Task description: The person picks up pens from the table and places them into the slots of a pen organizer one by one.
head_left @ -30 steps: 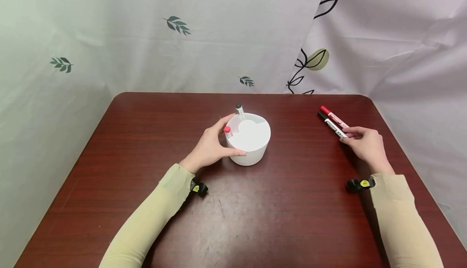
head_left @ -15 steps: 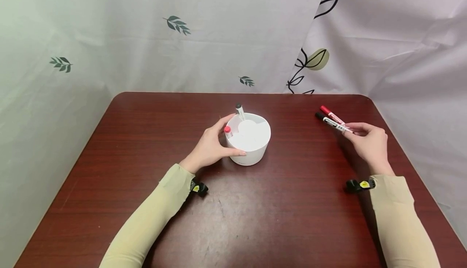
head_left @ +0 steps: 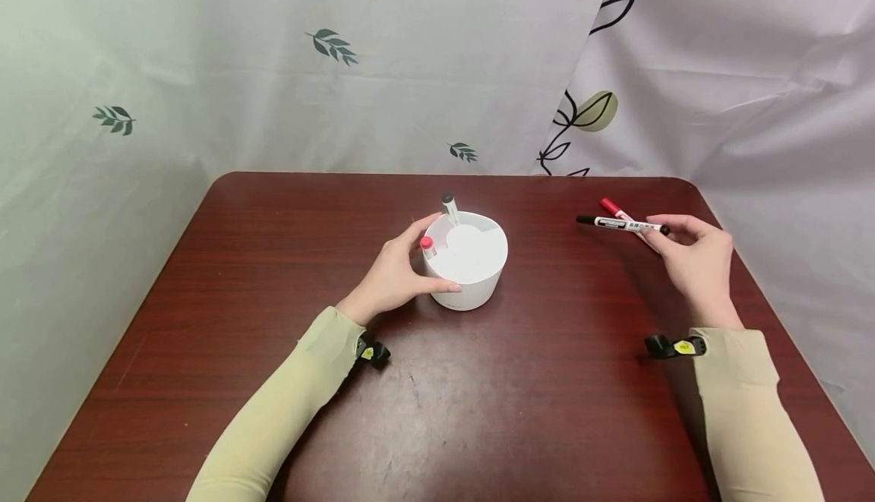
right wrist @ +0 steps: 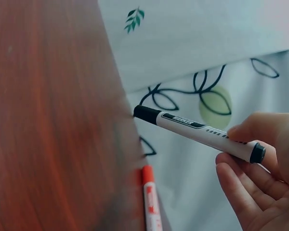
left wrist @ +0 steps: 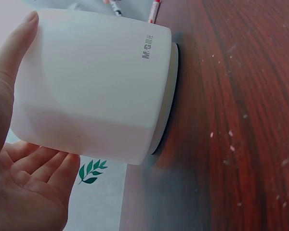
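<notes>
My left hand [head_left: 393, 273] grips a white pen holder [head_left: 472, 293] from its left side, thumb on the front and fingers at the back. Inside the holder stand a black-capped marker [head_left: 450, 209] and a red-capped marker [head_left: 428, 247]. Between thumb and fingers, my right hand [head_left: 699, 263] pinches a black whiteboard marker [head_left: 618, 224] near its tail end; in the right wrist view the marker [right wrist: 202, 134] is raised off the table. Beneath it in the head view lies a red marker [head_left: 611, 207] on the tabletop, partly covered by the black one.
The dark red wooden table [head_left: 547, 411] has rounded far corners. A pale curtain [head_left: 410, 69] with leaf prints hangs behind it and along both sides. Each wrist carries a small black camera, such as the right one [head_left: 661, 347].
My right hand has lifted the black marker from beside the red one and swung it nearly level, cap pointing left. The left hand and the pen holder have stayed in place.
</notes>
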The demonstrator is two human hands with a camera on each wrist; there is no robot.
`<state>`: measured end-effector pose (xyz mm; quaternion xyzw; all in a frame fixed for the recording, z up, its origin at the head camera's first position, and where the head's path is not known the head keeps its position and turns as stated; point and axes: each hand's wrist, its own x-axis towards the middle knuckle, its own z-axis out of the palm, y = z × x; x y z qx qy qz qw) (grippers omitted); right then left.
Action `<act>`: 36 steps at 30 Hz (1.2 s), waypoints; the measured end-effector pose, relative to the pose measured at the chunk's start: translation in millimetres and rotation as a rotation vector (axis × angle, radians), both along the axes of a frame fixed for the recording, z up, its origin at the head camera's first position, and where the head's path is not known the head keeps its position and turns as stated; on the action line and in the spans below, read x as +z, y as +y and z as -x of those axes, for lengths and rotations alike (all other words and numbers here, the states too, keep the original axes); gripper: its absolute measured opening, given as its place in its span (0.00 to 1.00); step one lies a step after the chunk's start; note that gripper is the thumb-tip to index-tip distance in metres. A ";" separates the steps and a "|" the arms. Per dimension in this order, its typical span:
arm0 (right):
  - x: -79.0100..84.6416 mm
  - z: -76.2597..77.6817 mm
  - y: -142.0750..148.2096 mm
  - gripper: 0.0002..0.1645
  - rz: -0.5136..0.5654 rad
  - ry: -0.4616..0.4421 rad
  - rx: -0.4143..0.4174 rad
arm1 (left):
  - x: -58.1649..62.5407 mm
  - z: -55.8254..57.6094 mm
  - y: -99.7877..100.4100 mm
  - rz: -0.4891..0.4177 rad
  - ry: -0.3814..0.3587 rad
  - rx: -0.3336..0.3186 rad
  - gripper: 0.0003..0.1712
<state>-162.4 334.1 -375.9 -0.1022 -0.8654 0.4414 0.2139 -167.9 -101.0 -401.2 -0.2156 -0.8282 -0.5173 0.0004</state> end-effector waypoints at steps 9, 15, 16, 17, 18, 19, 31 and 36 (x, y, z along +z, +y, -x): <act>16.5 -4.7 -17.2 0.15 0.072 0.067 0.078 | -0.4 0.5 0.0 0.003 0.003 -0.002 0.62; 27.0 -8.5 -26.8 0.16 0.099 0.082 0.124 | -0.3 0.6 -0.2 0.004 0.000 -0.001 0.62; 28.7 -9.3 -28.5 0.16 0.102 0.085 0.131 | -0.1 0.6 -0.1 0.003 -0.001 -0.001 0.61; 30.4 -10.1 -30.4 0.16 0.102 0.090 0.138 | 0.1 0.5 -0.2 0.002 -0.003 -0.001 0.61; 32.0 -10.8 -32.3 0.17 0.104 0.094 0.144 | 0.2 0.5 -0.1 0.002 -0.005 -0.001 0.61; 33.7 -11.5 -34.3 0.17 0.107 0.098 0.149 | 0.3 0.4 -0.2 0.001 -0.006 -0.001 0.61; 52.0 -15.3 -59.8 0.17 0.364 0.261 0.298 | 1.1 0.2 0.9 0.012 0.007 0.010 0.61; 57.8 -14.5 -69.9 0.17 0.343 0.291 0.315 | 0.8 -0.5 0.6 0.007 0.005 0.009 0.61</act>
